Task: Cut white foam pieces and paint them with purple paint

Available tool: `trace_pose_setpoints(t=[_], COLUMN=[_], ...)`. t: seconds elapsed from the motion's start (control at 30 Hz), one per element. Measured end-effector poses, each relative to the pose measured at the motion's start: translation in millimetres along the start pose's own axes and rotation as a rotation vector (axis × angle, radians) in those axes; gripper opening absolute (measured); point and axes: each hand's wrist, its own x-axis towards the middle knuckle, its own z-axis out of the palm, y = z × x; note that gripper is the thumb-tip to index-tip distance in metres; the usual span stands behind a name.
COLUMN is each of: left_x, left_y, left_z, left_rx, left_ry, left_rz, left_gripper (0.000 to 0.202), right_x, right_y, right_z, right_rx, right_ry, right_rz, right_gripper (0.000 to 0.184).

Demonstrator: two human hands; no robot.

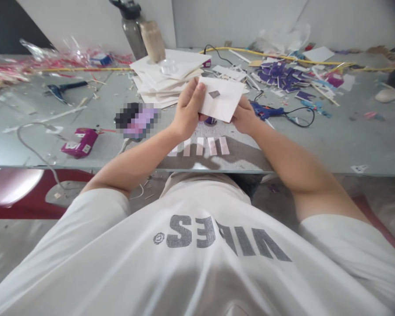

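Note:
Above the table, my left hand (188, 107) grips the left edge of a white card (222, 107), its thumb lying on the face. A small dark diamond-shaped hole or mark shows in the card's middle; I cannot tell which. My right hand (245, 115) is closed at the card's lower right edge, its fingers partly hidden behind it. Below the card, a dark purple round object (210, 120) is partly covered. Several small pale strips (200, 146) lie in a row near the table's front edge.
A stack of white boards (171, 83) carries a wooden block (152, 41) beside a bottle (131, 33). At the right are a blue glue gun (268, 110) and purple scraps (281, 75). A purple box (80, 142) and a blue-handled tool (64, 90) lie left.

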Motion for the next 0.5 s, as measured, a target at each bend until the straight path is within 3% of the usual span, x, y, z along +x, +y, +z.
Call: trace_pose_setpoints(t=[0.17,0.27,0.4,0.5], left_x=[9.1,15.0,18.1,16.5], left_y=[7.5,2.4,-10.8,-16.4], left_z=[-8.8,-12.5,-10.7,-11.8], left_rx=[-0.024,-0.001,0.019,0.051], left_ry=[0.102,0.168,0.306,0.257], left_rz=[0.082,0.103,0.064,0.038], left_gripper=[0.066,0.061,0.056,0.061], right_x=[5.1,8.2,1.9,-9.0], right_y=[-4.2,-5.2,-13.0,-22.0], right_z=[-15.3,-18.3,-4.9,11.7], right_rx=[-0.058,-0.102,-0.148,-0.201], right_ry=[-0.019,0.097,0.334,0.359], right_rz=[-0.065,-0.135,-0.294,-0.314], right_gripper=[0.090,0.091,0.093,0.087])
